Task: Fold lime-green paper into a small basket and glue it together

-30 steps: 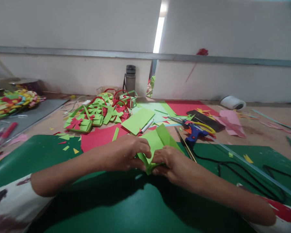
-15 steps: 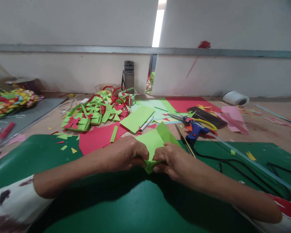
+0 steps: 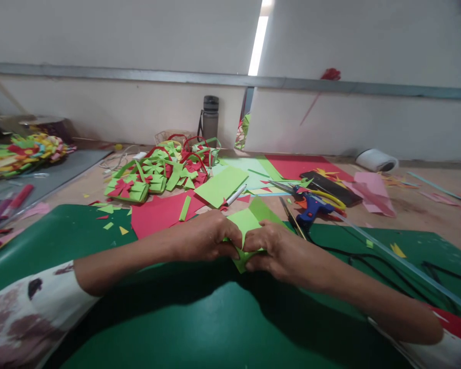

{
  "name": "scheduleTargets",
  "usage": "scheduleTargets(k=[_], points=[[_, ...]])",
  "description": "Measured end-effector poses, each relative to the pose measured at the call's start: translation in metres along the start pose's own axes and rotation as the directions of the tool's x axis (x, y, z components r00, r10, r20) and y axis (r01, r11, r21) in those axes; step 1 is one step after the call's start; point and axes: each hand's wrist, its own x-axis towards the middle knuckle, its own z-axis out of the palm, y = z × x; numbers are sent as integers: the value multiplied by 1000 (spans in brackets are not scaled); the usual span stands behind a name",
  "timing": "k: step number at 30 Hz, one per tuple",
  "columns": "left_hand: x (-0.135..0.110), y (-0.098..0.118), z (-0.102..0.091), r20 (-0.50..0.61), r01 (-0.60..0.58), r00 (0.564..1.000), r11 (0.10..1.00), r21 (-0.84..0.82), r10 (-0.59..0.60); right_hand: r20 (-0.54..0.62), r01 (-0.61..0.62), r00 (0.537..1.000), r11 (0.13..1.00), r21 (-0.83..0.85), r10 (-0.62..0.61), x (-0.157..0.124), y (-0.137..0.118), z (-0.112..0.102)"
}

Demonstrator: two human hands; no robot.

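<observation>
Left hand (image 3: 211,238) and right hand (image 3: 280,251) met near the middle of the view, fingers curled, thumbs close together. Both pinched one piece of folded light green paper (image 3: 248,220), each at its near end. Piece sat just above the dark green mat (image 3: 223,318), close to its far edge; whether it touched the mat, could not tell.

Orientation: a near corner pointed down and toward the wearer, showing below and between the thumbs. Visible length ran away from the wearer, leaning slightly right. At the far right a raised flap stood at a slant. Full outline hidden by the fingers, so true long axis uncertain.

Beyond the hands: white pen (image 3: 236,196), lying obliquely, far end to the right, beside a flat green sheet (image 3: 223,187). Left of these, red paper (image 3: 157,215) with a narrow green strip (image 3: 184,208) on it, strip lengthwise away from the wearer.

To the right, a blue glue gun (image 3: 313,205) next to yellow-handled scissors (image 3: 330,199), blades pointing left.

Farther back, heaped small green paper bags (image 3: 153,177) with red trim; behind them an upright grey bottle (image 3: 210,120) by the wall.
</observation>
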Motion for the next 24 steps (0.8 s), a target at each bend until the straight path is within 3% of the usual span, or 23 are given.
scheduleTargets(k=[7,9,10,12,14,15,16,17,18,20,24], points=[[0,0,5,-31,-29,999,997,65,31,142,-96,984,991,-95,109,3,-2,-4],[0,0,7,-97,-59,993,992,109,70,129,-107,985,991,-83,118,3,0,-4],[-1,0,8,-180,-71,979,988,140,96,93,-114,989,992,-47,118,3,2,-4],[-2,1,7,-430,-75,889,977,198,155,-32,-95,995,992,87,99,3,5,-6],[-3,3,6,-679,-50,714,980,195,172,-183,-31,980,971,235,76,2,7,-8],[-3,4,6,-755,-39,638,985,166,153,-242,1,967,955,295,74,1,8,-9],[-4,5,7,-796,-31,591,990,137,128,-287,29,955,938,345,76,0,8,-10],[-4,5,9,-810,-25,575,992,121,113,-318,47,944,921,387,85,0,8,-10],[-4,6,11,-784,-29,609,991,127,118,-338,58,936,904,423,98,-1,7,-9],[-3,6,19,-688,-30,720,994,105,94,-340,67,933,866,496,123,-2,6,-6],[1,6,30,-646,-5,760,994,-110,-68,-310,65,938,801,596,155,-4,6,1]])
